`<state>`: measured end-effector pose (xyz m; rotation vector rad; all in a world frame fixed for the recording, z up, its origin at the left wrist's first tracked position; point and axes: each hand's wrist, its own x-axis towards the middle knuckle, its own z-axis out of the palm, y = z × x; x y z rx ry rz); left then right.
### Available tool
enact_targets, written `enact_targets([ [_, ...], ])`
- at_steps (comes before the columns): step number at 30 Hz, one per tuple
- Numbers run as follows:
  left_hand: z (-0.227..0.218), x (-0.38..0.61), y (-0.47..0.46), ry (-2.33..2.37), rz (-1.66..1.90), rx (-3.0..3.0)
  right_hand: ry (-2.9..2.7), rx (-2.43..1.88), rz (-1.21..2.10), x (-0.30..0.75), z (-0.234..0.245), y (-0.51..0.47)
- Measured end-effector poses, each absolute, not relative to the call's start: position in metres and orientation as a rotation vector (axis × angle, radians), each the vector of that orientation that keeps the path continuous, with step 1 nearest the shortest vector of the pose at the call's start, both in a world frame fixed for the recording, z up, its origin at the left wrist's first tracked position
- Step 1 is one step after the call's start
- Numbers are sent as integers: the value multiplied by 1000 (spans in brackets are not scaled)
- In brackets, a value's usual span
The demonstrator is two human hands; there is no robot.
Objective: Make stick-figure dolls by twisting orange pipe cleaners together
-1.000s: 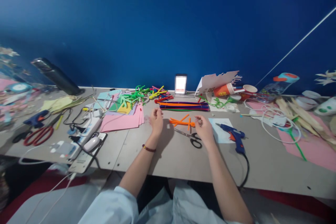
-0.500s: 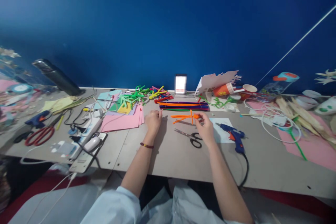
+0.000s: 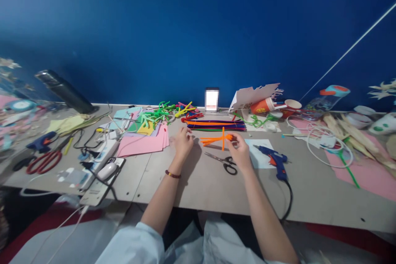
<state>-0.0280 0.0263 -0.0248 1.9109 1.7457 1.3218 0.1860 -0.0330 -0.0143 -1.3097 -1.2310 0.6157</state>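
Between the fingers of my right hand is the knotted end of a bundle of orange pipe cleaners. Its loose ends point left, and one piece stands crosswise near the knot. My left hand hovers left of the bundle, apart from it, with loosely curled fingers and nothing visible in them. Black-handled scissors lie on the table just below the bundle. Behind it rests a stack of purple, orange and green pipe cleaners.
A blue glue gun lies on white paper right of my right hand, its cord running off the front edge. Pink paper sheets, a power strip and red scissors are on the left. A phone stands against the wall.
My left hand's fingers have loosened from a closer curl. My right hand has turned the orange bundle slightly, and the crosswise piece now shows longer below it.
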Motion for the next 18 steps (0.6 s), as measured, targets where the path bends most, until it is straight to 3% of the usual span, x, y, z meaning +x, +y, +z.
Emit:
enact_targets([
  [5,-17,-14,15,1385,1441,2095,-1239,-1321,615,186,-18,-31],
  [11,-17,9,-2,1004,1273,2498,-1247,-1323,662,181,-12,-34],
  [18,-18,26,-12,983,1230,1698,-1113,-1273,880,176,-17,-34],
])
